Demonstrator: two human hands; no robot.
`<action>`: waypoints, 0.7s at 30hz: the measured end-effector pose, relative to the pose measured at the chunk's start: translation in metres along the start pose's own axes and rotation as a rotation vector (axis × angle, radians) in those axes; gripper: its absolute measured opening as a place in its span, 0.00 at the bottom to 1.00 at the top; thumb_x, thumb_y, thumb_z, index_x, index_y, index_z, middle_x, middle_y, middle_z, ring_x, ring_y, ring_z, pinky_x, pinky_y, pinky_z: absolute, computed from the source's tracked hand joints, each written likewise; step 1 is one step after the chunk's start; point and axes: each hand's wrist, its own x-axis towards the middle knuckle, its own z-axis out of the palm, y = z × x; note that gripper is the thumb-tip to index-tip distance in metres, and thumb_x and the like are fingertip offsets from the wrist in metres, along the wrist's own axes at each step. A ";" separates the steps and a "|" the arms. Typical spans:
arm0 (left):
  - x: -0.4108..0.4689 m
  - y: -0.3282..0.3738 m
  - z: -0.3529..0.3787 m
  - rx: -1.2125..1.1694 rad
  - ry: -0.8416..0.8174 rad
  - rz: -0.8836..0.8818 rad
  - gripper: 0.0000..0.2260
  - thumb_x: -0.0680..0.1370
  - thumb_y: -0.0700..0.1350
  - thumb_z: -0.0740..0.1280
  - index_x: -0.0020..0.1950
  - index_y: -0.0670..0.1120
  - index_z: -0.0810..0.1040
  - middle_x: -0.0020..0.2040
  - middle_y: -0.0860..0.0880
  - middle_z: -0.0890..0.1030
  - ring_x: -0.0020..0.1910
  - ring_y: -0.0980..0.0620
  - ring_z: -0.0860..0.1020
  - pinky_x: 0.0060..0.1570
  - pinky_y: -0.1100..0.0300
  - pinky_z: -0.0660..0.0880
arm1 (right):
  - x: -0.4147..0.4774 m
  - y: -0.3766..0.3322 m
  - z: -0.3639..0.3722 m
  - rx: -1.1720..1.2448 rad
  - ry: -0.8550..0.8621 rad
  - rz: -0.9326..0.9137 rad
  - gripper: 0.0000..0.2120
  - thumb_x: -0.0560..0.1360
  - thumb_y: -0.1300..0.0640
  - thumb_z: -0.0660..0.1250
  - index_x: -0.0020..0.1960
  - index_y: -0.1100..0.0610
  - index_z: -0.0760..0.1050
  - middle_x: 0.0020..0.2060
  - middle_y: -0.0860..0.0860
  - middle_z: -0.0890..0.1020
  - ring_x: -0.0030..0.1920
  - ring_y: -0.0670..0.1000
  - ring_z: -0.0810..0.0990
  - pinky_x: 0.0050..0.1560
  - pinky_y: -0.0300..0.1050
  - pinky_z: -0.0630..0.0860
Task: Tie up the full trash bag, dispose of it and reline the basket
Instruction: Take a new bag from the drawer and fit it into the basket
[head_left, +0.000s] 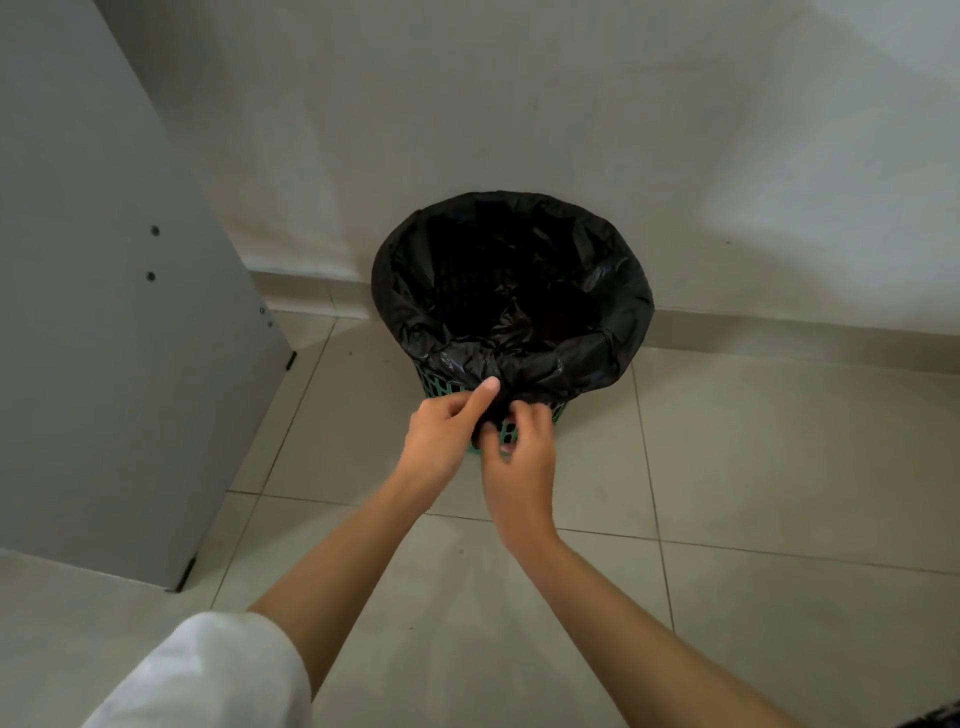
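1. Now the trash bag (613, 322) lines the basket (441, 387) at the floor's (779, 467) far edge.
2. My left hand (441, 436) and right hand (519, 457) both pinch its near overhang.
3. Tugging hard could tear the film or tip the basket.

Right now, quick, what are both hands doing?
Left hand: closed, pinching the black trash bag's bunched edge.
Right hand: closed, pinching the same bunched edge.

Grey panel (104, 312) w/ screws at left, white wall (519, 104), beige floor tiles (753, 467)
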 end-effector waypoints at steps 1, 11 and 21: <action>0.001 0.003 -0.002 0.006 0.008 0.019 0.18 0.74 0.59 0.67 0.38 0.44 0.82 0.38 0.45 0.83 0.39 0.52 0.78 0.46 0.54 0.76 | -0.002 0.002 0.001 -0.055 -0.034 -0.059 0.14 0.74 0.58 0.64 0.57 0.63 0.73 0.53 0.51 0.71 0.54 0.52 0.73 0.53 0.44 0.75; 0.023 0.006 -0.014 -0.034 -0.109 0.037 0.20 0.74 0.47 0.71 0.36 0.30 0.73 0.35 0.44 0.72 0.37 0.50 0.71 0.45 0.55 0.71 | 0.011 0.015 -0.005 -0.451 0.079 -0.355 0.15 0.69 0.59 0.73 0.51 0.64 0.76 0.47 0.56 0.77 0.47 0.55 0.78 0.43 0.44 0.79; 0.012 0.004 -0.018 -0.262 -0.216 -0.156 0.13 0.76 0.48 0.68 0.55 0.41 0.79 0.48 0.44 0.84 0.48 0.49 0.83 0.53 0.55 0.78 | 0.013 0.006 -0.020 0.310 -0.118 0.157 0.09 0.77 0.65 0.60 0.49 0.59 0.78 0.40 0.55 0.82 0.40 0.56 0.79 0.45 0.52 0.77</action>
